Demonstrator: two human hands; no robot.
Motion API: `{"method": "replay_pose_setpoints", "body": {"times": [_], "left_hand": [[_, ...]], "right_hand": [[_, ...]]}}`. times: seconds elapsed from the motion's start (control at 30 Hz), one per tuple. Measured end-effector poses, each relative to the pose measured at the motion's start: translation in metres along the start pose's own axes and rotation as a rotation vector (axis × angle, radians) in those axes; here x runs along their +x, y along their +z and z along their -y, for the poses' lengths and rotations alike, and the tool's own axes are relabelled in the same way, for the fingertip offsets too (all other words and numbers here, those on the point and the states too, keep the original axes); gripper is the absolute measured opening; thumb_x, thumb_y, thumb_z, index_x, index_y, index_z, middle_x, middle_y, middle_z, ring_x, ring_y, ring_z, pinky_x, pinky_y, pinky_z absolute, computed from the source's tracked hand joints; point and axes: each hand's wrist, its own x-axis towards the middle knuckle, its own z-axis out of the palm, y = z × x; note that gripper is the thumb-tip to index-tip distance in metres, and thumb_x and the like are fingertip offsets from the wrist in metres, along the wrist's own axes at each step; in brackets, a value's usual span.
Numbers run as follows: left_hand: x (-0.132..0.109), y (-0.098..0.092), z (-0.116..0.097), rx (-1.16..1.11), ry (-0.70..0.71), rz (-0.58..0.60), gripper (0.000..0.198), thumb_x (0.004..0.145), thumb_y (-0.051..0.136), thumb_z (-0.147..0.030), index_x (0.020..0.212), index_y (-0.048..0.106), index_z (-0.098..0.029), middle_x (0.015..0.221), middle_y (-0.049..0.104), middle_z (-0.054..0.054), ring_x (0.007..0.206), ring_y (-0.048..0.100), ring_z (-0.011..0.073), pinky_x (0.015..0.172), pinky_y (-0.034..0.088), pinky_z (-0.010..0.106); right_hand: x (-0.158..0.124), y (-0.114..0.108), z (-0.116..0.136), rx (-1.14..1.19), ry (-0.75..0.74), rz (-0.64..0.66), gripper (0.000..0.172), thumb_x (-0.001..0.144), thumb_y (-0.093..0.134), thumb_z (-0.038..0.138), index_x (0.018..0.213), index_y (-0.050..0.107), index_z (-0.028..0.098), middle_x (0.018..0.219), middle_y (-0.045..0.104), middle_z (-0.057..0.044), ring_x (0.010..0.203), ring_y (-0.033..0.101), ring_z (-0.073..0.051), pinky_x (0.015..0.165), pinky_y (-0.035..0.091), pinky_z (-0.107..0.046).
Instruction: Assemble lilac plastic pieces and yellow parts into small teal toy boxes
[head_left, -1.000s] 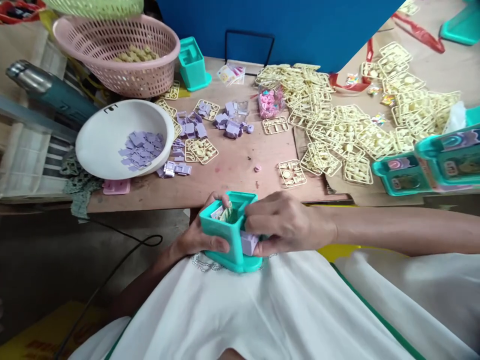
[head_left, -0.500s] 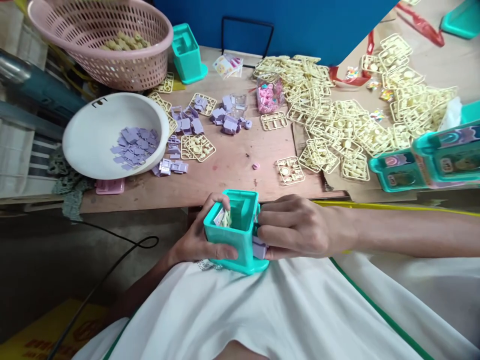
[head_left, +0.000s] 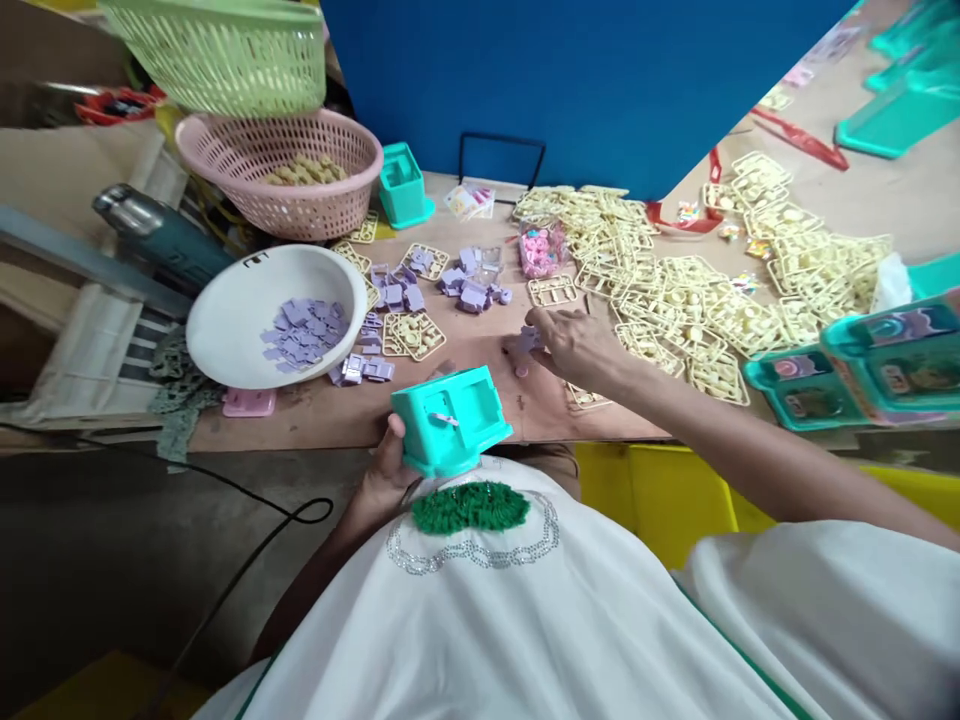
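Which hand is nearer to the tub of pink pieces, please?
The right hand, over the table just in front of the tub. The left hand is farther back, below the table edge, gripping the teal box.

The single head-worn camera looks forward and down from close above the person's lap and left hand [head_left: 382,475], facing across the wooden table [head_left: 472,345] toward the far blue panel [head_left: 585,80].

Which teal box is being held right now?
The teal box nearest the person's chest, tipped over in the left hand. The far box stands upright and untouched beside the pink basket.
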Motion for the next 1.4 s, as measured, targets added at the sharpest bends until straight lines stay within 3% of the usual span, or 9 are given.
{"method": "replay_pose_setpoints", "body": {"times": [0.07, 0.13, 0.27, 0.33, 0.43, 0.8, 1.03, 1.27, 1.4], "left_hand": [[0.007, 0.006, -0.005, -0.012, 0.037, -0.017, 0.113, 0.064, 0.056, -0.107, 0.139, 0.067, -0.024, 0.141, 0.072, 0.012, 0.143, 0.061, 0.0416, 0.108, 0.059, 0.054], [0.011, 0.009, -0.007, -0.072, 0.064, -0.065, 0.099, 0.069, 0.065, -0.099, 0.134, 0.069, -0.025, 0.138, 0.074, 0.009, 0.143, 0.061, 0.0403, 0.108, 0.059, 0.052], [0.015, 0.008, -0.003, -0.139, 0.086, -0.218, 0.089, 0.064, 0.077, -0.093, 0.123, 0.071, -0.026, 0.122, 0.080, 0.008, 0.136, 0.066, 0.0380, 0.105, 0.061, 0.052], [0.017, 0.008, 0.000, -0.143, 0.094, -0.200, 0.081, 0.069, 0.078, -0.089, 0.120, 0.071, -0.027, 0.119, 0.080, 0.007, 0.137, 0.065, 0.0371, 0.103, 0.062, 0.049], [0.018, 0.009, 0.003, -0.128, 0.099, -0.132, 0.072, 0.075, 0.077, -0.083, 0.122, 0.069, -0.028, 0.121, 0.079, 0.003, 0.141, 0.063, 0.0358, 0.099, 0.062, 0.044], [0.017, 0.015, 0.002, 0.083, 0.263, -0.204, 0.078, 0.080, 0.071, -0.083, 0.135, 0.068, -0.027, 0.138, 0.071, 0.007, 0.153, 0.049, 0.0328, 0.108, 0.055, 0.044], [0.019, 0.012, 0.001, 0.063, 0.255, -0.187, 0.081, 0.081, 0.069, -0.084, 0.136, 0.068, -0.025, 0.136, 0.072, 0.007, 0.157, 0.046, 0.0340, 0.107, 0.056, 0.046], [0.022, 0.006, -0.005, -0.119, 0.028, -0.142, 0.085, 0.081, 0.063, -0.091, 0.135, 0.068, -0.024, 0.133, 0.076, 0.009, 0.143, 0.063, 0.0383, 0.104, 0.063, 0.051], [0.030, 0.004, -0.008, -0.253, -0.003, -0.098, 0.084, 0.076, 0.074, -0.086, 0.134, 0.070, -0.025, 0.142, 0.075, 0.007, 0.146, 0.061, 0.0391, 0.111, 0.061, 0.052]], "right_hand": [[0.005, 0.003, -0.004, -0.123, 0.104, 0.087, 0.028, 0.100, 0.059, 0.022, 0.125, 0.063, 0.008, 0.110, 0.076, -0.024, 0.102, 0.072, -0.037, 0.081, 0.046, -0.038], [0.000, -0.004, -0.003, -0.094, 0.091, 0.001, 0.030, 0.101, 0.061, 0.023, 0.127, 0.064, 0.009, 0.116, 0.074, -0.025, 0.105, 0.071, -0.038, 0.084, 0.048, -0.041], [-0.024, -0.028, 0.029, 0.393, -0.238, -0.418, 0.016, 0.108, 0.059, 0.031, 0.113, 0.068, 0.018, 0.101, 0.074, -0.013, 0.089, 0.070, -0.026, 0.080, 0.052, -0.038], [-0.033, -0.036, 0.055, 0.597, -0.401, -0.439, 0.013, 0.108, 0.064, 0.032, 0.108, 0.068, 0.020, 0.097, 0.073, -0.009, 0.088, 0.068, -0.023, 0.079, 0.052, -0.035], [-0.037, -0.035, 0.088, 0.525, -0.469, -0.479, 0.016, 0.109, 0.062, 0.031, 0.100, 0.066, 0.018, 0.090, 0.070, -0.008, 0.084, 0.060, -0.023, 0.074, 0.048, -0.036], [-0.036, -0.013, 0.120, 0.653, -0.153, -0.504, 0.029, 0.106, 0.056, 0.021, 0.078, 0.049, 0.023, 0.071, 0.056, -0.001, 0.067, 0.051, -0.018, 0.063, 0.036, -0.031], [-0.033, -0.011, 0.122, 0.636, -0.153, -0.491, 0.029, 0.106, 0.055, 0.022, 0.077, 0.053, 0.022, 0.070, 0.060, -0.002, 0.067, 0.054, -0.017, 0.064, 0.038, -0.030], [-0.038, -0.019, 0.107, 0.708, -0.236, -0.584, 0.016, 0.106, 0.067, 0.035, 0.108, 0.073, 0.020, 0.090, 0.073, -0.007, 0.083, 0.067, -0.021, 0.076, 0.053, -0.035], [-0.031, -0.015, 0.081, 0.597, -0.350, -0.473, 0.077, 0.090, 0.082, 0.063, 0.151, 0.059, 0.023, 0.142, 0.064, -0.020, 0.133, 0.059, -0.038, 0.109, 0.054, -0.059]]}}
